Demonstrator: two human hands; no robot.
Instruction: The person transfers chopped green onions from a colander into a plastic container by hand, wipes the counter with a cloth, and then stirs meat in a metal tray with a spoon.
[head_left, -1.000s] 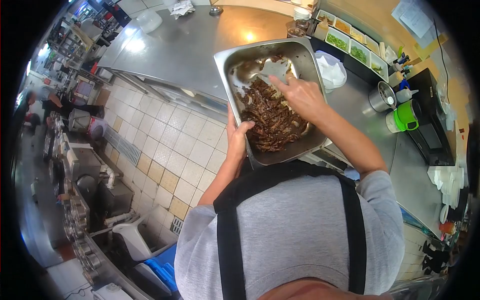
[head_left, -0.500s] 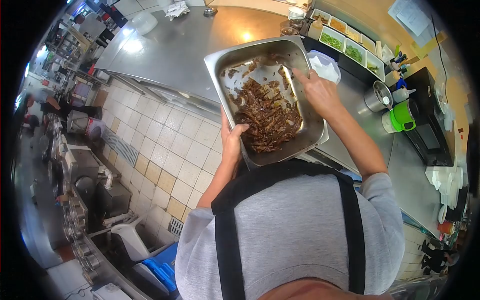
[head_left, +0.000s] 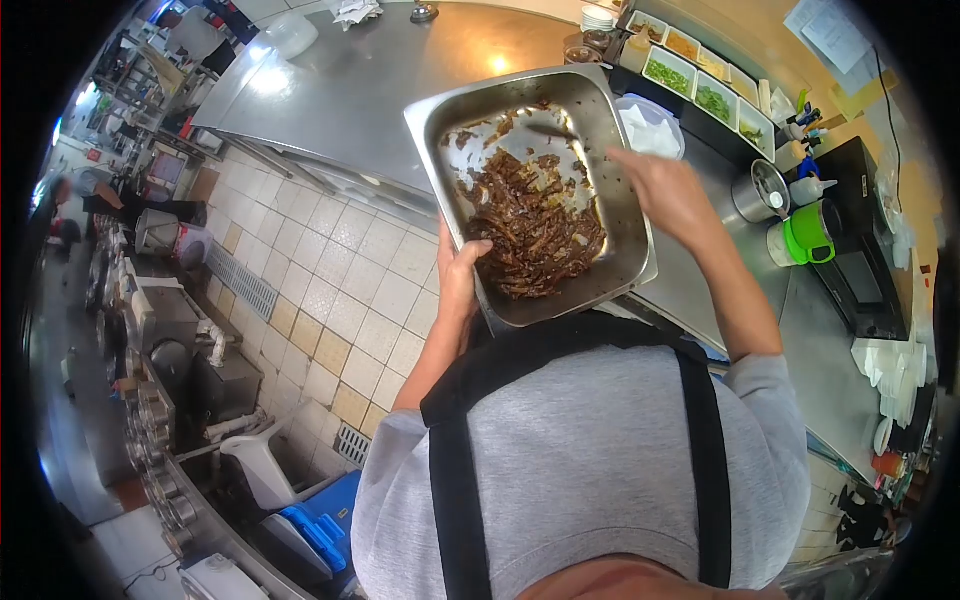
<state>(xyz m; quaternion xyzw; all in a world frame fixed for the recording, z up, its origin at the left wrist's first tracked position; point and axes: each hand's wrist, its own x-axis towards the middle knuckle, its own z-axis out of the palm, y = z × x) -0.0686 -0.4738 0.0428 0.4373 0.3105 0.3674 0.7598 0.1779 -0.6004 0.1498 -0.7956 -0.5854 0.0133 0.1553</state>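
A deep rectangular steel food pan is held up in front of my apron. Dark brown, saucy cooked strips lie in it, heaped mostly toward the near left, with bits stuck along the far end. My left hand grips the pan's left side, thumb over the rim. Over the right wall is my right hand, smeared by motion, its fingertips near the inner edge. Whether it holds anything is not clear.
A steel counter runs ahead and along the right. Topping tubs, a white-lined plastic bowl, a steel pot, a green-handled cup and a microwave stand there. Tiled floor lies left.
My right hand has moved slightly right and down, off the inside of the pan toward its right rim. The pan has risen slightly in view; my left hand keeps its grip.
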